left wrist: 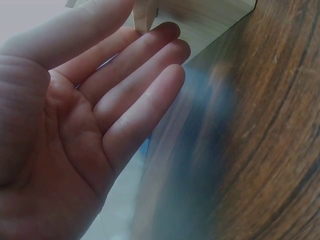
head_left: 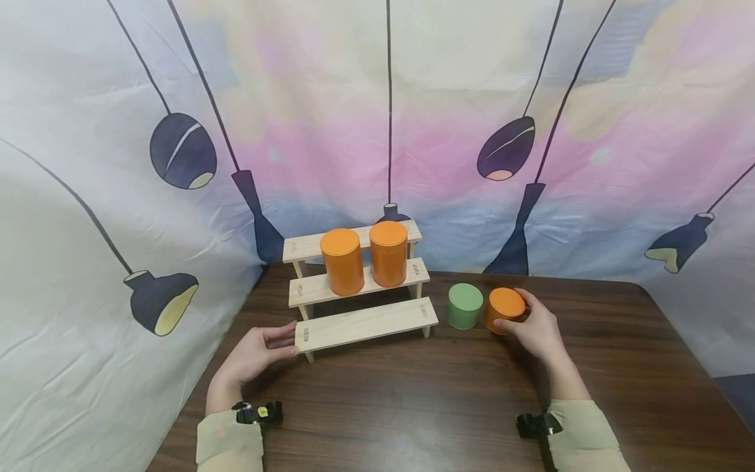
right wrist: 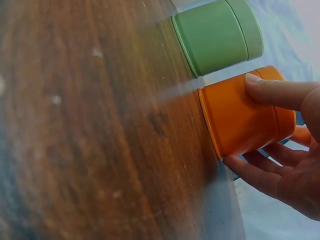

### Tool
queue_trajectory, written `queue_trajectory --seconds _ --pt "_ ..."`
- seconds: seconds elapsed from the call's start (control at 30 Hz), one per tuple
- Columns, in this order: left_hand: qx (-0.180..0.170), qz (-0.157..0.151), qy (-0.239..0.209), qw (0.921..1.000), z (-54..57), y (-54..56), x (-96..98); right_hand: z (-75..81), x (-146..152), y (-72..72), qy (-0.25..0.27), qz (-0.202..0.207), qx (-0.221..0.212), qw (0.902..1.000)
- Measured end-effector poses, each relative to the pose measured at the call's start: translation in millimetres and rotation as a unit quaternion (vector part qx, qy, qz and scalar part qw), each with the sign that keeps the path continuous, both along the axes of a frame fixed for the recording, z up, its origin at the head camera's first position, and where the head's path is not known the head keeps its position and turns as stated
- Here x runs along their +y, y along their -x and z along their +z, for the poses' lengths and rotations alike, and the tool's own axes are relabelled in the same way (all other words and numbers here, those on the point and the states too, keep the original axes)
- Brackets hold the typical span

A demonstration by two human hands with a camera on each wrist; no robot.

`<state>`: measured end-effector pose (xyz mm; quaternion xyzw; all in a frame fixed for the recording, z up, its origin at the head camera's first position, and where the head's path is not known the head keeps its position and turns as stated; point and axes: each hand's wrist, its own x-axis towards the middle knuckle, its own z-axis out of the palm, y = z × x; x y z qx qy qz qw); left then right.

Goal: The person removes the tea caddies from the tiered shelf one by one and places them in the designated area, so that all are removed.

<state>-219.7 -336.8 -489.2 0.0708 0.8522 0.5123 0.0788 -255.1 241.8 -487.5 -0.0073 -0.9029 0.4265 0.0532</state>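
A three-tier wooden display stand is on the table, left of centre. My left hand grips the left end of its lowest step, thumb at the front corner and forefinger behind; the other fingers extend fairly straight beneath. Farther right, my right hand holds a short orange tin between thumb and fingers. That tin stands upright at the table surface, its base edge close to the wood. Just left of it is a short green tin, lidded and upright. The two are nearly touching.
Two taller orange tins stand side by side on the stand's middle step. The dark wood table reaches back to a printed cloth that hangs behind and along the sides.
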Motion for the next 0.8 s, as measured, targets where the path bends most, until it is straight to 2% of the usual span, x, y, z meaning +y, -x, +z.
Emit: queue_trajectory --seconds 0.43,0.8 --pt "0.004 -0.001 0.005 1.0 -0.3 1.4 -0.3 -1.4 2.5 -0.2 -0.011 0.027 -0.011 0.9995" --pt "0.006 -0.003 0.005 1.0 -2.0 2.1 -1.0 -2.9 2.8 0.9 -0.016 0.029 -0.009 0.9994"
